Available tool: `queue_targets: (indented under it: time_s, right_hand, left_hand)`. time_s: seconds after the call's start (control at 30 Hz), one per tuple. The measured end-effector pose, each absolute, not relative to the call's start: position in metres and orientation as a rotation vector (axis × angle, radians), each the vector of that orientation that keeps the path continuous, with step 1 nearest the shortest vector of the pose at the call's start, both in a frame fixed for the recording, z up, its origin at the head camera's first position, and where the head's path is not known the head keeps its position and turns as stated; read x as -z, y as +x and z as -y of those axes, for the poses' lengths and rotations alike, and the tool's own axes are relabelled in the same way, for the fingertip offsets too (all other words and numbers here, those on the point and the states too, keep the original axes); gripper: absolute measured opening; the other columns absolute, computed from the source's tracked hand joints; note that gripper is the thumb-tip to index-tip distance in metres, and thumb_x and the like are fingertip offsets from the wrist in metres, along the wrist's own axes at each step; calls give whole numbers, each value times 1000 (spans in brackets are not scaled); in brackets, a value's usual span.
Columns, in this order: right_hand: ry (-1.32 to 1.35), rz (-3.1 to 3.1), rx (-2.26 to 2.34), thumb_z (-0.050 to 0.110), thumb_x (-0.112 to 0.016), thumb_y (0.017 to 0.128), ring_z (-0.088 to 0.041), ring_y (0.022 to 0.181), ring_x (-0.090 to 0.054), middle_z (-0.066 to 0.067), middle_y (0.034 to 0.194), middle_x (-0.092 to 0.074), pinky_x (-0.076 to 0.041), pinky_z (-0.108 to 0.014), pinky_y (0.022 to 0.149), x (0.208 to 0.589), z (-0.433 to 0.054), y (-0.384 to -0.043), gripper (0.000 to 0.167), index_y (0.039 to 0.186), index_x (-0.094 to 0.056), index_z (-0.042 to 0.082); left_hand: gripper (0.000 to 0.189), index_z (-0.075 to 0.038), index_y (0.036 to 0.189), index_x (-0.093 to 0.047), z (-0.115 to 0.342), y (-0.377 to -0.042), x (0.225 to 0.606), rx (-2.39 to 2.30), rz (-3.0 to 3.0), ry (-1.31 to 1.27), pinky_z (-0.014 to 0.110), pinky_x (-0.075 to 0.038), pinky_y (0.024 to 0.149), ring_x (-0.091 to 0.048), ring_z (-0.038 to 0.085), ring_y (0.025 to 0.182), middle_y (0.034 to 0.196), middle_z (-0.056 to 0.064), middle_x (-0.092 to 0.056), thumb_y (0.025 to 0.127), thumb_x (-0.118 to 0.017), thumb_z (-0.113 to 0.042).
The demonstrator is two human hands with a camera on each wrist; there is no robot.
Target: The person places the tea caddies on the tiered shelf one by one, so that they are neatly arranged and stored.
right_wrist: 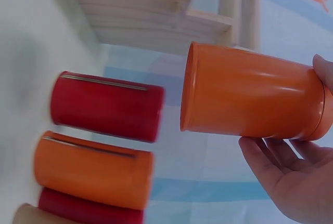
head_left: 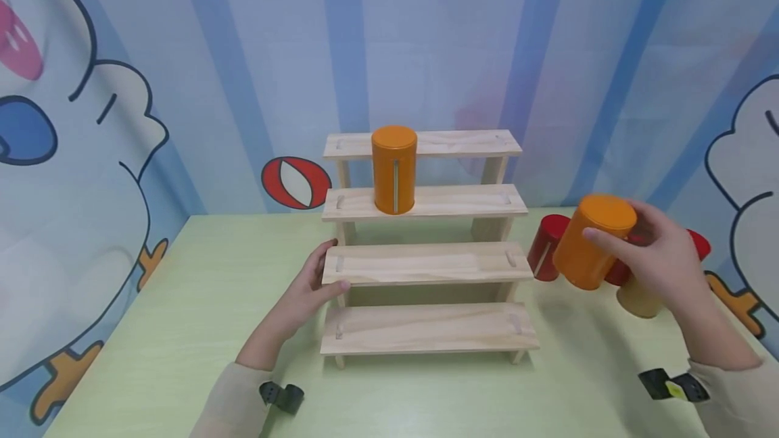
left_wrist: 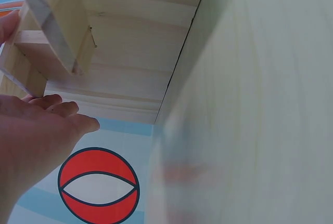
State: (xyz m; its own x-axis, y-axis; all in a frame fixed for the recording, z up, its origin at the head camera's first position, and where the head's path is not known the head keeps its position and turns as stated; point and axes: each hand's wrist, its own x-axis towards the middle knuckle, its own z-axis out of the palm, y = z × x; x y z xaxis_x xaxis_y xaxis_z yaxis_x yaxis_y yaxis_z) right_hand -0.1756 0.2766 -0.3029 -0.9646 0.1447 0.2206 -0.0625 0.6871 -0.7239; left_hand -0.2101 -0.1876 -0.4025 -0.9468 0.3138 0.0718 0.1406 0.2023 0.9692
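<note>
A tilted orange canister [head_left: 587, 255] is held in my right hand [head_left: 663, 262], raised off the table to the right of the stand. The thumb lies on its near side near the top; the other fingers wrap the far side, as the right wrist view shows. My left hand [head_left: 304, 293] grips the left end of a wooden stepped stand [head_left: 426, 263] at its second tier from the front, thumb on top. Another orange canister [head_left: 394, 174] stands upright on the third tier, left of centre.
Right of the stand, a red canister [head_left: 546, 252], an orange canister [right_wrist: 93, 169], another red one [right_wrist: 88, 207] and a tan one [head_left: 639, 299] stand close together on the pale green table [head_left: 182, 303]. A blue striped backdrop [head_left: 426, 39] rises behind.
</note>
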Motion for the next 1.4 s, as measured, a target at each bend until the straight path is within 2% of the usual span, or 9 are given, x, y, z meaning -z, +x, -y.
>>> queue_targets:
  time_s: [0.07, 0.2, 0.27, 0.4, 0.47, 0.63, 0.87, 1.4]
  right_hand:
    - [-65, 2636, -1147, 45, -63, 90, -44, 114, -49, -26, 136, -46, -46, -59, 85, 296, -274, -176, 77, 148, -32, 5]
    - [-67, 2627, -1175, 47, -63, 90, -44, 118, -47, -25, 139, -44, -43, -63, 90, 282, -269, -178, 79, 149, -30, 7]
    - [-65, 2620, -1175, 49, -63, 89, -42, 118, -47, -23, 140, -44, -45, -58, 89, 277, -267, -180, 80, 150, -30, 9]
    - [-53, 2605, -1151, 50, -64, 87, -32, 112, -50, -18, 140, -46, -45, -37, 80, 266, -261, -182, 79, 150, -32, 13]
    - [-49, 2600, -1144, 51, -64, 87, -29, 111, -50, -17, 140, -47, -44, -35, 79, 261, -257, -183, 79, 150, -33, 15]
    - [-18, 2584, -1125, 53, -65, 85, -29, 110, -52, -15, 139, -49, -43, -38, 83, 249, -245, -186, 79, 149, -35, 16]
    - [120, 2537, -1133, 44, -69, 86, -5, 97, -52, -10, 132, -53, -43, -15, 76, 241, -229, -194, 68, 143, -44, 16]
    - [191, 2481, -1252, 47, -69, 85, -12, 104, -53, -7, 130, -55, -44, -23, 80, 228, -197, -213, 68, 142, -46, 17]
  left_hand:
    - [82, -14, 154, -10, 188, -210, 402, -1850, -2319, 447, 51, -23, 115, -21, 32, 144, 157, 12, -21, 92, -65, -18]
    - [82, -14, 154, -11, 188, -210, 403, -1852, -2319, 445, 51, -24, 114, -22, 32, 144, 157, 12, -22, 92, -65, -19]
    - [83, -14, 154, -11, 188, -210, 403, -1852, -2320, 444, 51, -24, 114, -22, 31, 144, 157, 11, -22, 92, -65, -19]
    - [83, -15, 154, -11, 188, -210, 403, -1855, -2323, 447, 51, -26, 114, -23, 31, 144, 157, 10, -22, 92, -65, -19]
    - [83, -15, 154, -11, 188, -209, 402, -1856, -2322, 450, 50, -27, 113, -23, 31, 144, 157, 10, -22, 92, -65, -19]
    - [84, -14, 154, -10, 188, -209, 401, -1861, -2320, 455, 51, -26, 113, -23, 31, 144, 157, 10, -22, 92, -66, -20]
    - [83, -16, 154, -12, 188, -210, 402, -1849, -2327, 442, 51, -26, 113, -23, 31, 143, 157, 10, -23, 91, -66, -20]
    - [83, -16, 154, -12, 189, -210, 403, -1867, -2318, 452, 51, -27, 114, -25, 31, 143, 157, 10, -23, 91, -66, -20]
